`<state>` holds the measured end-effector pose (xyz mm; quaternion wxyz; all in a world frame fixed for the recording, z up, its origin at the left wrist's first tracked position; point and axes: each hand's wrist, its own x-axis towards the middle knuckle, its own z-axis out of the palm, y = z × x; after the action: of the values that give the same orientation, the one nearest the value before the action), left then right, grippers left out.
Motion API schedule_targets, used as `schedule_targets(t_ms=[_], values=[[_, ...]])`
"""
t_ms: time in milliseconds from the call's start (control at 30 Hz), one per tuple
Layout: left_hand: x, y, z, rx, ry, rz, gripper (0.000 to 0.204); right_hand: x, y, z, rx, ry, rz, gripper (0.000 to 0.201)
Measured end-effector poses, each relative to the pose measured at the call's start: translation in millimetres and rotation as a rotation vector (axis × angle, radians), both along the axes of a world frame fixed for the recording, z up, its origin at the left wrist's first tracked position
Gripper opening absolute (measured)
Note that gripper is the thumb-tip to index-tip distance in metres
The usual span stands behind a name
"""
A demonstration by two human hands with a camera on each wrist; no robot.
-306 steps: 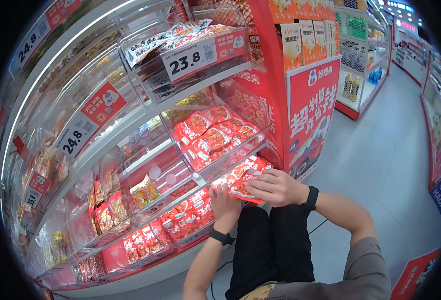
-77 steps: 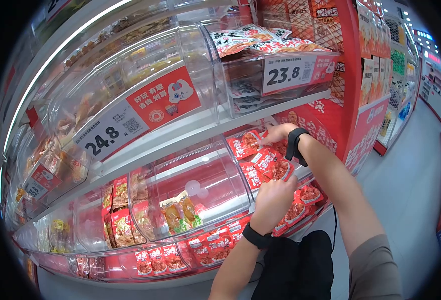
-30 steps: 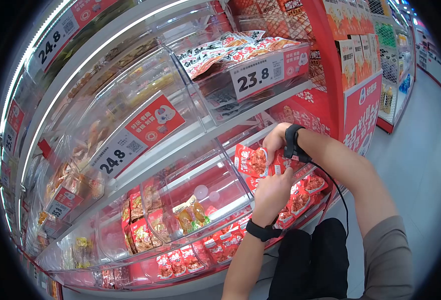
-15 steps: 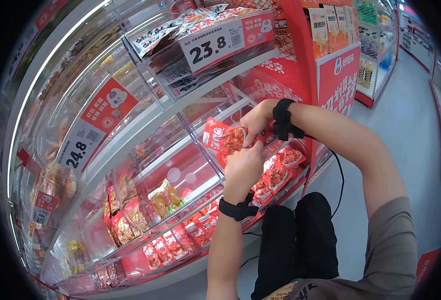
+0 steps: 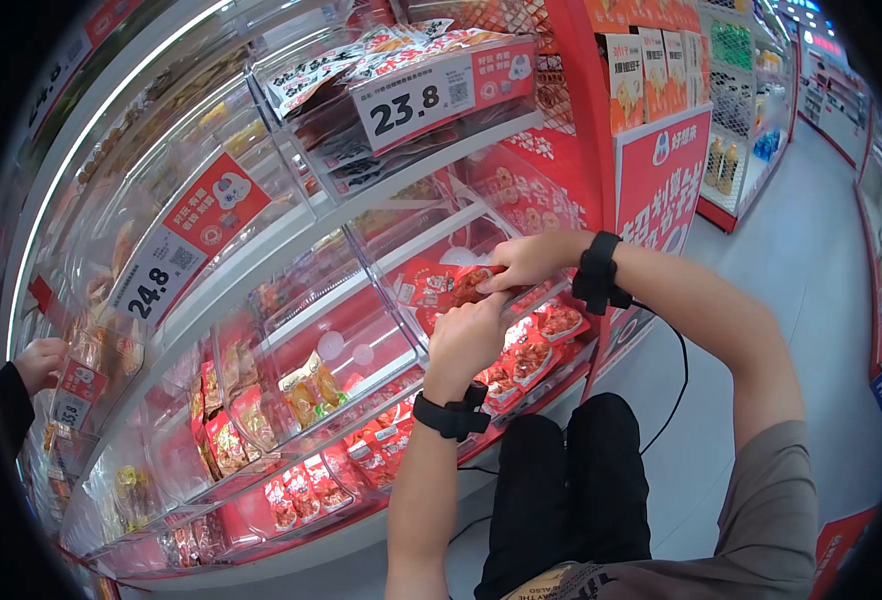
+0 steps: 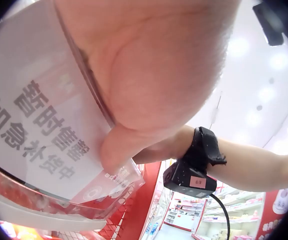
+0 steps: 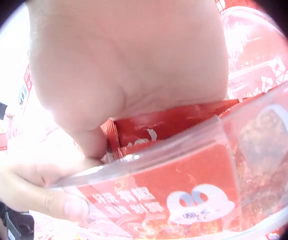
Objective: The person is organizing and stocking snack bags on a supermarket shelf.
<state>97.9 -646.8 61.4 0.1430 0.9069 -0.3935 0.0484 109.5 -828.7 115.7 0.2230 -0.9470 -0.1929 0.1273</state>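
Observation:
In the head view my right hand [image 5: 533, 260] reaches into a clear plastic bin [image 5: 386, 285] and pinches a red snack packet [image 5: 426, 285] with a picture of food on it. The right wrist view shows the thumb at the edge of a red snack packet [image 7: 169, 120], just behind the bin's front wall. My left hand [image 5: 466, 340] grips the front rim of that bin. Its thumb lies on the outside, over a white sign [image 6: 39, 135], in the left wrist view. The left fingers behind the rim are mostly hidden.
More red packets [image 5: 531, 360] fill the tier below. A shelf with a 23.8 price card [image 5: 416, 105] overhangs the bin. Yellowish packets [image 5: 311, 388] lie in the neighbouring compartment. Another person's hand [image 5: 41, 362] is at the far left. A red end panel [image 5: 651, 170] stands right.
Ten seconds ago both hands held red packets lower down. Over the last second the right hand's packet has sunk lower into the bin. Another person's hand has appeared at the left.

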Motion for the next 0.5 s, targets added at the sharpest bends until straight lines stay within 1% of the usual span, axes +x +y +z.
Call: schedule_targets(t_ms=[100, 200, 300, 333, 400, 433, 500], values=[[-1, 1, 8, -0.002, 0.049, 0.013, 0.033, -5, 0, -1, 0.08, -0.053, -0.047, 0.058], [-1, -1, 17, 0.005, 0.128, -0.002, 0.035, -7, -2, 9, 0.199, 0.007, -0.054, 0.049], [2, 0, 19, 0.016, 0.193, 0.002, 0.041, 16, -11, 3, 0.062, 0.07, 0.007, 0.044], [0, 0, 21, 0.01, 0.21, 0.003, 0.042, 19, -13, 1, 0.094, 0.072, 0.052, 0.031], [-2, -1, 23, 0.003, 0.236, 0.013, 0.043, 24, -15, 5, 0.023, 0.11, 0.089, 0.025], [-2, -1, 23, 0.004, 0.227, 0.017, 0.043, 22, -15, 7, -0.01, 0.134, 0.103, 0.023], [-1, -2, 21, 0.008, 0.217, 0.023, 0.042, 17, -12, 11, -0.074, 0.102, 0.08, 0.024]])
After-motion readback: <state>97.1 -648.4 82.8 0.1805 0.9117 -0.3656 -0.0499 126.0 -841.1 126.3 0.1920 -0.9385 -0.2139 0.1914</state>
